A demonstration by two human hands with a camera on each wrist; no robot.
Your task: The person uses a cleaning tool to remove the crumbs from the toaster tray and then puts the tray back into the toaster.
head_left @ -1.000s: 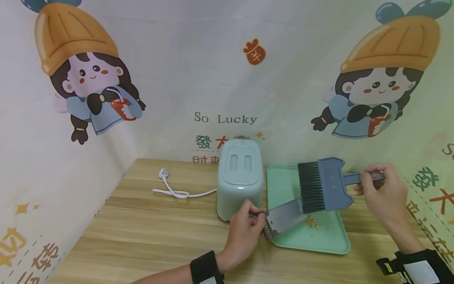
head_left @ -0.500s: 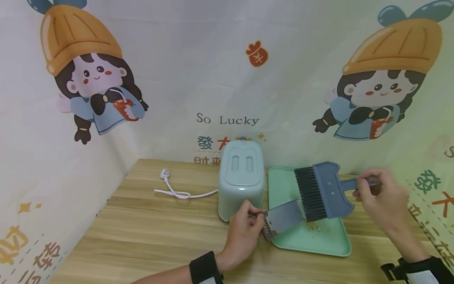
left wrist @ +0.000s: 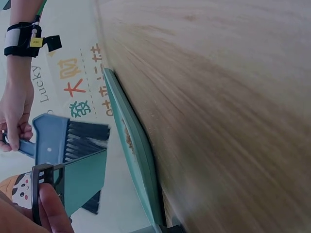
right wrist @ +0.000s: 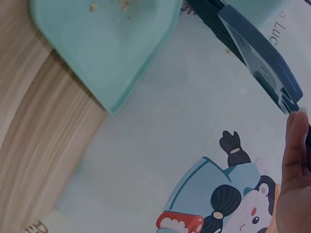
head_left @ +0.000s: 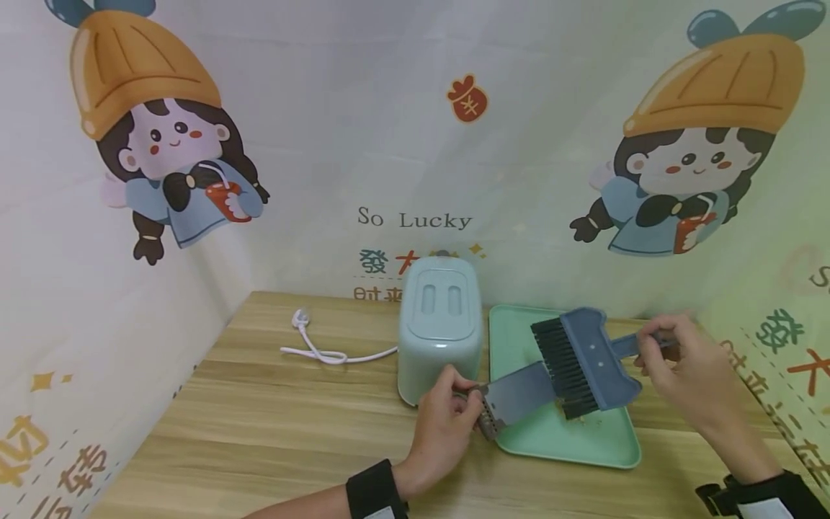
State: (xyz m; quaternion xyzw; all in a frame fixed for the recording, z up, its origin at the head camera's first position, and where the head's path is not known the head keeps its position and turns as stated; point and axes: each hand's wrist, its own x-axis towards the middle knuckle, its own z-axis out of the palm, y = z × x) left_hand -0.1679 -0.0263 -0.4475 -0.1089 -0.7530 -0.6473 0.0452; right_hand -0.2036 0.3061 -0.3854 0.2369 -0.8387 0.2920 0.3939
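Note:
My left hand (head_left: 447, 418) pinches the perforated end of a flat metal crumb tray (head_left: 521, 393), which slants over a mint-green tray (head_left: 570, 448). A blue hand brush (head_left: 596, 357) with black bristles is held by its handle in my right hand (head_left: 687, 371). Its bristles lie across the far end of the crumb tray. In the right wrist view, small brown crumbs (right wrist: 125, 5) are scattered on the green tray; from the head, the brush partly hides them. The left wrist view shows the bristles reaching past both sides of the metal plate.
A pale green toaster (head_left: 437, 303) stands just left of the green tray, close to my left hand. Its white cord and plug (head_left: 331, 356) lie on the wooden table (head_left: 259, 425). A printed cloth (head_left: 532, 144) hangs behind the table.
My right hand has moved the brush left and toward me, and the brush has tilted, its bristles sweeping along the crumb tray's end. My left hand stays nearly still.

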